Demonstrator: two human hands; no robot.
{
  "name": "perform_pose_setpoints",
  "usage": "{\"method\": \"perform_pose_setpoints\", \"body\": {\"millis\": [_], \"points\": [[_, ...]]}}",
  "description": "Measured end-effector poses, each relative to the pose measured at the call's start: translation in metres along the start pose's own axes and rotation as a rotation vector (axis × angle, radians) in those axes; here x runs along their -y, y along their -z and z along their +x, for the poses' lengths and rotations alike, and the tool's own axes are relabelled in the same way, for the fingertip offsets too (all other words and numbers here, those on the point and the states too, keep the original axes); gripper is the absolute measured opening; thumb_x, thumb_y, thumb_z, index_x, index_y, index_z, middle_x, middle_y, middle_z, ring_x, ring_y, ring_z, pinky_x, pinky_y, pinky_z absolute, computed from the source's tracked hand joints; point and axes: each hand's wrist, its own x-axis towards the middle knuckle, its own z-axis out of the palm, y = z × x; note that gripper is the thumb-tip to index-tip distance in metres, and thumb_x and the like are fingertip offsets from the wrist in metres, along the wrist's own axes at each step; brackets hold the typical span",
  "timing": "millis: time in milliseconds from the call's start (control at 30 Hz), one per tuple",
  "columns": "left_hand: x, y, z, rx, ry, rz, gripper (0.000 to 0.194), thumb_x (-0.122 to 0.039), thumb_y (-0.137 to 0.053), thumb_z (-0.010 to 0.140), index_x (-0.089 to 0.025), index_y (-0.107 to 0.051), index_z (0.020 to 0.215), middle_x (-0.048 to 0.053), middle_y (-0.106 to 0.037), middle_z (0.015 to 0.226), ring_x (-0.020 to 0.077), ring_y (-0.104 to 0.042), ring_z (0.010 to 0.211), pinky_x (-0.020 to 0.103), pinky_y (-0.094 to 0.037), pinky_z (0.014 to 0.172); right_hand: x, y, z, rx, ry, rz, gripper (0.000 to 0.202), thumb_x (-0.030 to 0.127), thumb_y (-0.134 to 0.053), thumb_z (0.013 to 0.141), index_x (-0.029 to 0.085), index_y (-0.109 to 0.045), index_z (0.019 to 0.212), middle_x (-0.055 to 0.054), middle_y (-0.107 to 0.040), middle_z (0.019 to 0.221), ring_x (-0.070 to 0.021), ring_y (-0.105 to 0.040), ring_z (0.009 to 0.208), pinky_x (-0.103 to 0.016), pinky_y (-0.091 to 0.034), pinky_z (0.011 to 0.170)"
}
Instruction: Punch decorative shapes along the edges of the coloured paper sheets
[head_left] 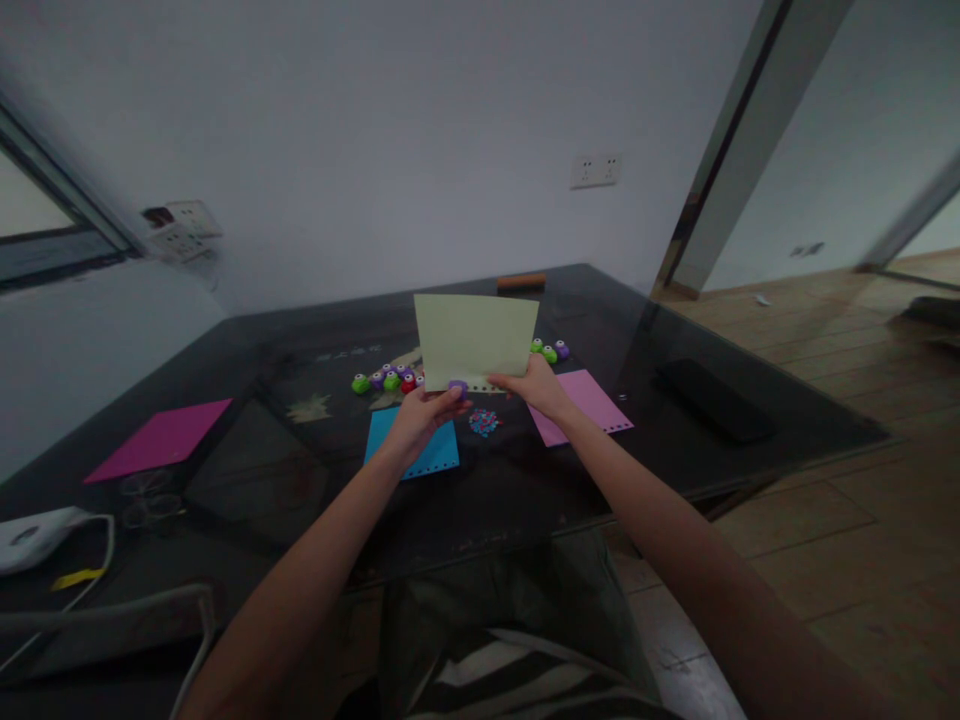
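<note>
A pale yellow sheet of paper [477, 340] stands nearly upright above the table, with a row of punched holes along its lower edge. My right hand [541, 386] is closed on the sheet's lower right corner. My left hand [426, 418] grips a small purple craft punch [457, 387] at the sheet's bottom edge, left of the holes. Below the hands lies a little heap of blue and pink paper cut-outs [484, 422]. Under my left forearm is a blue sheet [442, 447], and beneath my right wrist a pink sheet [589, 400]; both have holes along the near edge.
Several green, purple and red punches [391, 379] stand left of the yellow paper, and more punches [550, 353] to its right. A magenta sheet [161, 440], eyeglasses [152, 500] and a white device [37, 540] lie left. A black case [712, 400] is at right, a brown roll [521, 283] behind.
</note>
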Motion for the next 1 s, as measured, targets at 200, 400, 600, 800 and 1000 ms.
{"method": "perform_pose_setpoints", "body": {"millis": [200,400,600,800,1000], "points": [[0.0016,0.0011,0.0011,0.007,-0.013,-0.005,0.029,-0.022,-0.075,0.064,-0.01,-0.065,0.088,0.01,-0.07,0.081,0.0168,-0.067,0.069,0.027,-0.054,0.071,0.0005,-0.0002,-0.0002,-0.005,-0.018,0.009,0.029,0.024,-0.067,0.068,0.008,-0.065,0.092,-0.012,-0.067,0.083,-0.018,-0.06,0.064,-0.03,-0.051,0.053],[0.0011,0.0008,0.0003,0.011,-0.014,0.017,0.028,-0.023,-0.074,0.065,-0.01,-0.065,0.089,0.01,-0.07,0.082,0.0167,-0.067,0.07,0.027,-0.054,0.072,-0.002,0.0,0.0002,-0.009,0.006,0.014,0.031,0.026,-0.068,0.067,0.009,-0.065,0.092,-0.011,-0.068,0.083,-0.0165,-0.06,0.061,-0.028,-0.05,0.051],[0.0008,0.0006,0.0007,0.009,-0.005,0.014,0.03,-0.023,-0.075,0.063,-0.009,-0.065,0.088,0.008,-0.07,0.079,0.0157,-0.066,0.069,0.027,-0.054,0.07,-0.0017,-0.0002,0.0004,-0.011,0.007,-0.004,0.028,0.026,-0.067,0.068,0.009,-0.065,0.09,-0.01,-0.068,0.079,-0.016,-0.06,0.06,-0.027,-0.05,0.051],[0.0004,0.0001,0.0006,0.016,-0.002,0.0,0.03,-0.023,-0.076,0.062,-0.009,-0.065,0.086,0.008,-0.07,0.076,0.0157,-0.066,0.067,0.027,-0.053,0.07,-0.001,-0.0006,0.0004,-0.02,-0.001,0.0,0.024,0.022,-0.066,0.068,0.009,-0.065,0.088,-0.011,-0.067,0.077,-0.0166,-0.06,0.06,-0.028,-0.05,0.051],[0.0019,0.0016,0.0018,0.017,-0.006,-0.003,0.03,-0.023,-0.076,0.063,-0.009,-0.065,0.088,0.008,-0.07,0.078,0.0161,-0.066,0.068,0.027,-0.053,0.07,-0.004,-0.0006,0.0011,-0.017,-0.003,0.015,0.029,0.023,-0.066,0.069,0.008,-0.065,0.094,-0.012,-0.067,0.08,-0.0185,-0.061,0.063,-0.029,-0.051,0.052]]}}
